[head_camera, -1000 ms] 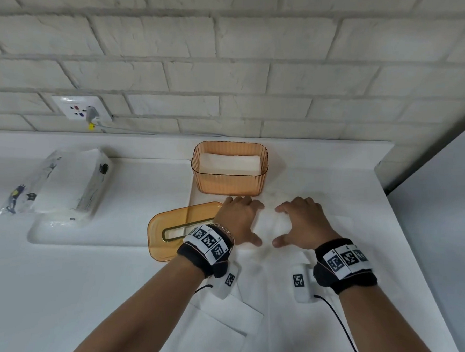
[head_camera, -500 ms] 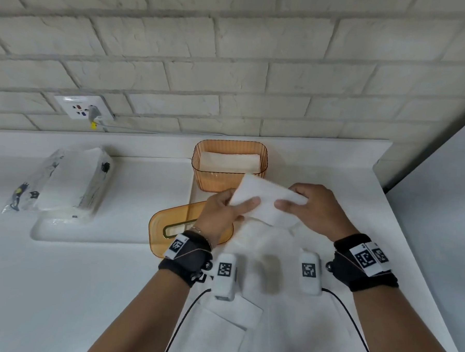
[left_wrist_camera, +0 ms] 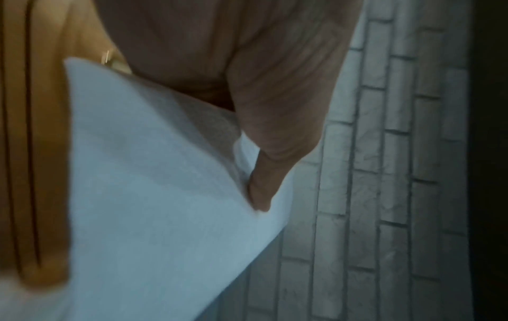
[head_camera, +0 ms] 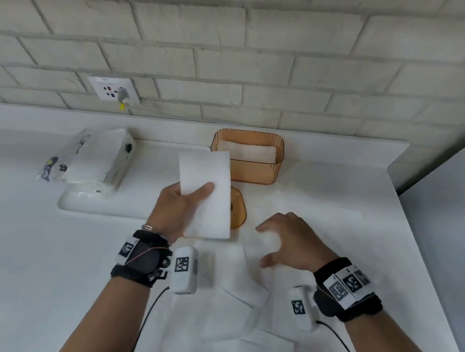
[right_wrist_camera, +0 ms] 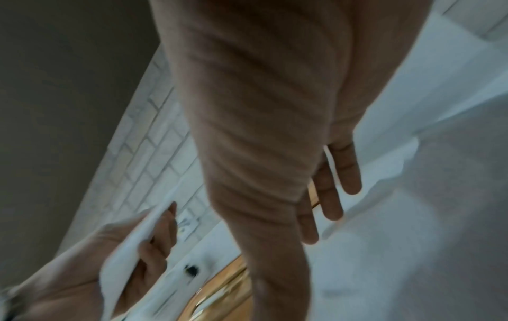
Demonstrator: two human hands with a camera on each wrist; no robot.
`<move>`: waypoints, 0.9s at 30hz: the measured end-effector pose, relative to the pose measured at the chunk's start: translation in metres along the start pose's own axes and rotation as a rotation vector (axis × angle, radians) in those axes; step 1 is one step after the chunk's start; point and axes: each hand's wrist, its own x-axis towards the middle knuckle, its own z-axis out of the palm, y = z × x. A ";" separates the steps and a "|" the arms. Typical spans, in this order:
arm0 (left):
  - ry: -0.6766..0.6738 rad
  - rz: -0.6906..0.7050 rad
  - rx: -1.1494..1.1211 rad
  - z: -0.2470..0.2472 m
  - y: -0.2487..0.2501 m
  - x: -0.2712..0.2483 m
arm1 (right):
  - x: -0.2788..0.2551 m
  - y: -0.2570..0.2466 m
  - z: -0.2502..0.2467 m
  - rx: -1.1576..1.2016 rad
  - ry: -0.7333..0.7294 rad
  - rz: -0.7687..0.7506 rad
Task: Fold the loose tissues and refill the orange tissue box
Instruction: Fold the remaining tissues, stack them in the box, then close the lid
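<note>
1. A folded tissue [head_camera: 205,193] is held up above the tabletop [head_camera: 332,197] by the left hand [head_camera: 180,208]; the grip is clamped on it, with the thumb pressed across its front face and the fingers behind it.
2. In the left wrist view, the same tissue [left_wrist_camera: 154,184] is seen pinned under the thumb, with orange plastic blurred behind it.
3. The right hand [head_camera: 292,241] is kept low over the loose tissues [head_camera: 236,289] spread on the near part of the tabletop; its grip is released, the fingers spread and lightly bent, with nothing held.
4. The orange tissue box [head_camera: 253,163] is placed near the brick wall [head_camera: 232,54], lid off, with a stack of white tissues seen inside it.
5. The orange lid [head_camera: 237,211] is laid flat just in front of the box, partly hidden behind the held tissue.
6. A plastic tissue pack [head_camera: 92,157] is laid well to the left, below a wall socket [head_camera: 113,89].
</note>
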 end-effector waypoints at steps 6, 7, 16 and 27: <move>0.099 0.032 0.291 -0.062 -0.006 -0.037 | -0.003 -0.052 0.042 -0.035 -0.093 -0.121; 0.106 0.030 0.319 -0.069 -0.009 -0.045 | -0.001 -0.056 0.049 -0.077 -0.088 -0.135; 0.134 -0.070 0.293 -0.118 -0.044 -0.098 | 0.006 -0.068 0.044 -0.218 -0.198 0.021; 0.186 0.036 0.206 -0.113 -0.061 -0.100 | -0.032 -0.066 -0.028 0.834 0.146 -0.021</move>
